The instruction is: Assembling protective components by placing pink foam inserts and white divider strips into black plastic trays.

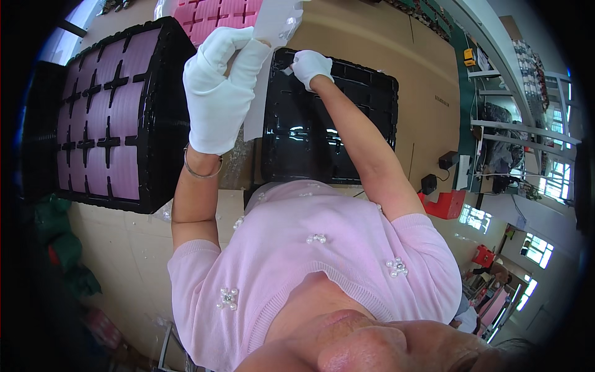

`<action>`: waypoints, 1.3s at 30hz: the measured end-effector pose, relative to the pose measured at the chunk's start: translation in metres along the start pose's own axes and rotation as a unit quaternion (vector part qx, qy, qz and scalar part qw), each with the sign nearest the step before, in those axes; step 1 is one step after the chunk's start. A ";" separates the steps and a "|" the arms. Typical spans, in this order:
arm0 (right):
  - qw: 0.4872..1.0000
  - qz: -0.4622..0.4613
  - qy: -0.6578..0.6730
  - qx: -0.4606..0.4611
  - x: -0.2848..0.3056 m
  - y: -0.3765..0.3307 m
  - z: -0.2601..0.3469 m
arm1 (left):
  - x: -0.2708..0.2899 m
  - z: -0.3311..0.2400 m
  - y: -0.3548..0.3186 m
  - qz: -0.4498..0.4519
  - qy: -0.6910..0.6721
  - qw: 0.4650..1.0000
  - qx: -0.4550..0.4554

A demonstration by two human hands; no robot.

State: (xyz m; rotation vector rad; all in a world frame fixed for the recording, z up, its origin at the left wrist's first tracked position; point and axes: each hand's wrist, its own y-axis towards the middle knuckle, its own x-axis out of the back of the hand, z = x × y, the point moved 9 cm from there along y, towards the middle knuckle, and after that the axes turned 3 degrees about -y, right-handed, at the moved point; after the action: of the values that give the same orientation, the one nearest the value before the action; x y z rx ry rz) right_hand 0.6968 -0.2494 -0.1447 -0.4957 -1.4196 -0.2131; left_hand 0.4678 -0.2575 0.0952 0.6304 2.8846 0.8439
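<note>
My left hand point(217, 93), in a white glove, is raised over the table and pinches a thin white sheet point(263, 80) between thumb and fingers. The sheet hangs down along the left edge of a glossy black moulded tray point(365, 105). My right hand point(312, 65), also in a white glove, rests on the tray's far left corner. Its fingers are closed on a small white bit at the sheet's edge. The tray's compartments look empty.
A stack of black trays with pink inserts point(105, 118) stands to the left, and another pink tray point(217, 15) lies at the far side. Brown cardboard point(372, 37) covers the table. Black power adapters point(446, 161), a red object point(443, 204) and metal shelving point(527, 124) are at the right.
</note>
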 end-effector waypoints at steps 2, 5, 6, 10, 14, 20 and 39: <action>1.000 -0.012 0.020 -0.009 0.001 -0.002 -0.001 | 0.001 0.000 0.001 0.000 0.014 1.000 -0.001; 0.999 -0.029 0.013 -0.017 -0.002 0.000 -0.002 | 0.000 -0.001 0.000 0.005 0.022 1.000 0.003; 0.999 -0.034 0.005 -0.019 -0.004 0.001 -0.002 | -0.001 -0.003 -0.001 0.008 0.022 1.000 0.004; 1.000 -0.017 -0.017 -0.016 -0.010 0.005 -0.004 | -0.001 -0.013 0.002 0.013 0.025 1.000 -0.009; 1.000 -0.005 -0.024 -0.012 -0.010 0.005 -0.005 | 0.002 -0.014 0.001 0.003 0.024 0.999 -0.034; 0.999 0.004 -0.041 -0.001 -0.003 0.004 0.000 | 0.000 -0.009 -0.001 0.016 0.021 1.000 0.013; 0.953 -0.236 -0.042 0.184 0.000 -0.035 0.025 | 0.007 -0.010 0.001 -0.009 0.013 1.000 -0.016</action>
State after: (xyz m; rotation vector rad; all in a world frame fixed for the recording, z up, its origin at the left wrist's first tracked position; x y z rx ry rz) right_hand 0.6600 -0.2690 -0.1362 0.1498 -1.6036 -0.3043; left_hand 0.4595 -0.2591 0.1043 0.5929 2.8890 0.8996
